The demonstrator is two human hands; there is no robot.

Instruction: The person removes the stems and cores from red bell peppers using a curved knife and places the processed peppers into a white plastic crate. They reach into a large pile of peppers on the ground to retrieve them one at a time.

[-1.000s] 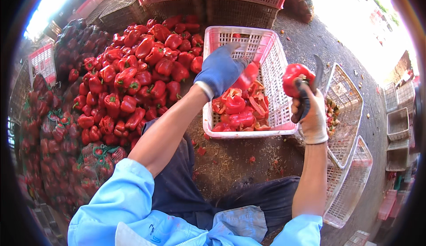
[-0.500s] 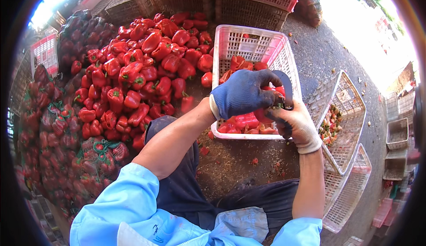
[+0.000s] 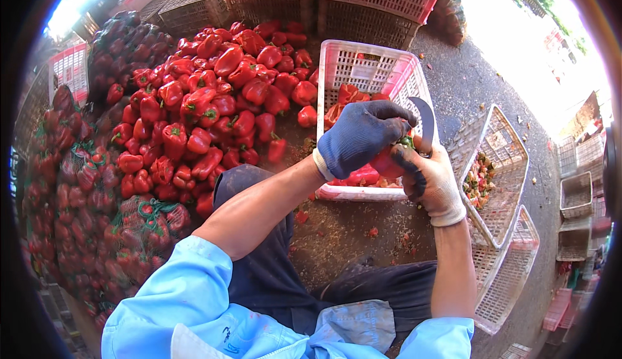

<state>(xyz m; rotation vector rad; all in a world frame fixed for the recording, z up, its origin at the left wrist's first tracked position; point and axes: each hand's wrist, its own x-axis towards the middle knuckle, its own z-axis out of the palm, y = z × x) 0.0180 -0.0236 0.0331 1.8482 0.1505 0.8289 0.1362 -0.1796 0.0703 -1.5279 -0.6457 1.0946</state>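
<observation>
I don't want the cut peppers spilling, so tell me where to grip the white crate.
Probably best: take the white crate by its rim at both long sides, coming from above. The rim stands higher than the cut peppers, while whole peppers crowd the left wall outside.

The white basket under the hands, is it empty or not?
Not empty: red pepper pieces lie inside the white basket; the left hand hides part of it.
</observation>
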